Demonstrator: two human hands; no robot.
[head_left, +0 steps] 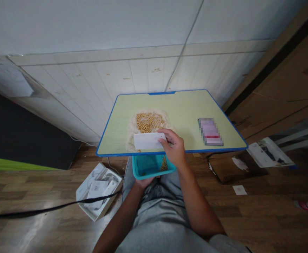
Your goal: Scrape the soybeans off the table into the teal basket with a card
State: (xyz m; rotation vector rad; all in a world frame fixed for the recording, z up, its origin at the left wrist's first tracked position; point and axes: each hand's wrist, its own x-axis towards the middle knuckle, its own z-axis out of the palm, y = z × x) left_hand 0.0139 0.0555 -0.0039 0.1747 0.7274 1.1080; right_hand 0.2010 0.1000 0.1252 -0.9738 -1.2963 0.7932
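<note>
My right hand (173, 146) pinches the right end of a flat white card (146, 141), held upright on its long edge near the table's front edge. Just behind the card lies a pile of round yellow beans (145, 122), which look like soybeans, spread over pale grains (131, 130) that look like rice. Below the table edge, my left hand (144, 182) holds a turquoise plastic tray (148, 174) from underneath, over my lap; its fingers are mostly hidden. Some beans (164, 164) have gathered at the right side inside the tray.
The small table (188, 105) has a blue rim and stands against a white panelled wall. A phone-like item (210, 131), blurred out, lies at its right. On the floor, an open white box (99, 191) is at left, a brown carton (227, 167) at right. A black strap (64, 205) crosses the lower left.
</note>
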